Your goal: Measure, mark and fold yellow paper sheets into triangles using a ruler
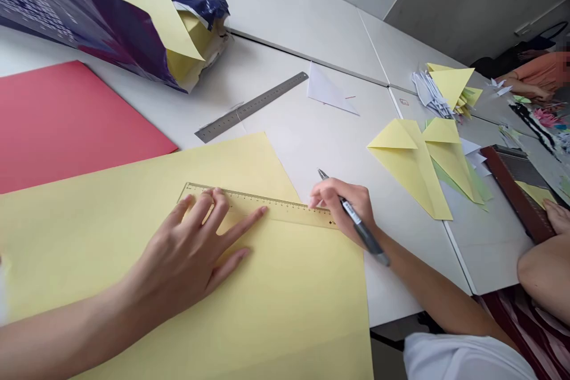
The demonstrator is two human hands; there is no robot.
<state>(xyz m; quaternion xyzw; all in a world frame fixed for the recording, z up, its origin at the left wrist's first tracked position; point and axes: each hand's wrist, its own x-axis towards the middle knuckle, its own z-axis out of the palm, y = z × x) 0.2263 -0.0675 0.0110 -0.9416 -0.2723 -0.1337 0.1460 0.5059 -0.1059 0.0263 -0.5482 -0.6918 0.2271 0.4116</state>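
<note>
A large sheet of yellow paper (285, 303) lies across the near table. On it rests a clear plastic ruler (276, 205), slanting slightly down to the right. My left hand (191, 243) presses on the ruler's left part with spread fingers. My right hand (350, 208) holds a black and grey pen (360, 227) whose metal tip points up and away from the paper. The fingers of that hand touch or hover at the ruler's right end, which they partly cover.
Beyond the sheet lie a steel ruler (253, 108), a white paper triangle (328, 92) and red paper (75, 124). A torn blue package (111, 29) holds yellow paper. Folded yellow pieces (407, 166) are at right, near a paper trimmer (516, 190) and another person's hand (557, 215).
</note>
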